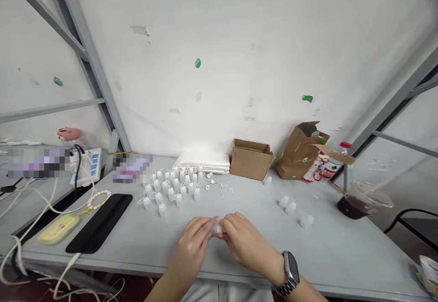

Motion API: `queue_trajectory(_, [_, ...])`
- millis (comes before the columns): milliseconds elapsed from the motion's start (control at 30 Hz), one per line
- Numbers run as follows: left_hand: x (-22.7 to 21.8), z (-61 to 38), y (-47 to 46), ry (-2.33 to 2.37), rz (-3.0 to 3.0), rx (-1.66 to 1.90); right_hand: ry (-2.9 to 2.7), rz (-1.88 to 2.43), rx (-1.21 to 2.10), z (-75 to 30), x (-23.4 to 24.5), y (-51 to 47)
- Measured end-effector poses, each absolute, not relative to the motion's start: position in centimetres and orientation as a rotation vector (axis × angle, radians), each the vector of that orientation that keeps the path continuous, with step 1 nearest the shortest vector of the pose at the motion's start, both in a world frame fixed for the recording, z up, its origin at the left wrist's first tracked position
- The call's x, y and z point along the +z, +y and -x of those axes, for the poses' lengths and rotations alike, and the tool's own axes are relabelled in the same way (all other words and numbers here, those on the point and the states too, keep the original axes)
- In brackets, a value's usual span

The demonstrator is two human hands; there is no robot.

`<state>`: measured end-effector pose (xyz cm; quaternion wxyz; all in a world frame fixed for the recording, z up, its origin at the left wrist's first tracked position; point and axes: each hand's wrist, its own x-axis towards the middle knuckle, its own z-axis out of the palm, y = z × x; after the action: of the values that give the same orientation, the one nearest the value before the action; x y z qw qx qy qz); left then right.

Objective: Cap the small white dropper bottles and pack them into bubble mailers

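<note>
My left hand and my right hand meet above the front of the grey table. Between their fingertips they both hold a small translucent white plastic bottle, mostly hidden by my fingers. Several similar small bottles with thin looped straps stand and lie in a cluster to the left, beyond my hands. Some tiny white caps lie beside them. To the right, several stubby white plastic pieces lie apart. A watch sits on my right wrist.
A cardboard box and a brown paper bag stand against the wall beside a stack of white sheets. A lidded cup of dark drink sits at the right corner. A black pad and cables lie left.
</note>
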<state>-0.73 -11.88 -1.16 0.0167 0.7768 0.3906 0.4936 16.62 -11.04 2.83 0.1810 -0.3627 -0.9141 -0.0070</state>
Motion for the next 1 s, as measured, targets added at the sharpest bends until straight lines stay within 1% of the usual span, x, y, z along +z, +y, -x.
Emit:
queue_trajectory(133, [-1.7, 0.3, -12.0, 1.208, -2.431, 1.626, -2.397, 1.083, 0.315, -16.3, 1.9, -11.4])
queue_trajectory(267, [-1.9, 0.1, -11.7, 1.199, -2.45, 1.737, -2.031, 1.159, 0.853, -15.5, 0.8, -11.4])
queue_trajectory(367, [-2.1, 0.1, -11.3, 1.219, -2.427, 1.682, -1.815, 1.19, 1.09, -15.0, 0.3, -11.3])
queue_trajectory(433, [-2.3, 0.1, -11.2, 1.266, -2.325, 1.591, -1.725, 1.198, 1.109, -14.8, 0.2, -11.0])
queue_trajectory(567, [-2.2, 0.0, -11.5, 1.376, -1.912, 1.435, -1.413, 1.163, 0.99, -15.4, 0.9, -10.4])
queue_trajectory(700, [-1.3, -0.2, -11.9, 1.278, -1.57, 1.352, -1.101, 1.105, 1.06, -16.2, 1.7, -10.2])
queue_trajectory(867, [-0.4, -0.5, -12.3, 1.221, -1.473, 1.363, -0.94, 1.108, 1.123, -16.0, 1.0, -10.6])
queue_trajectory(1000, [-0.5, -0.5, -12.4, 1.236, -1.48, 1.375, -0.812, 1.106, 1.163, -15.8, 0.2, -10.8])
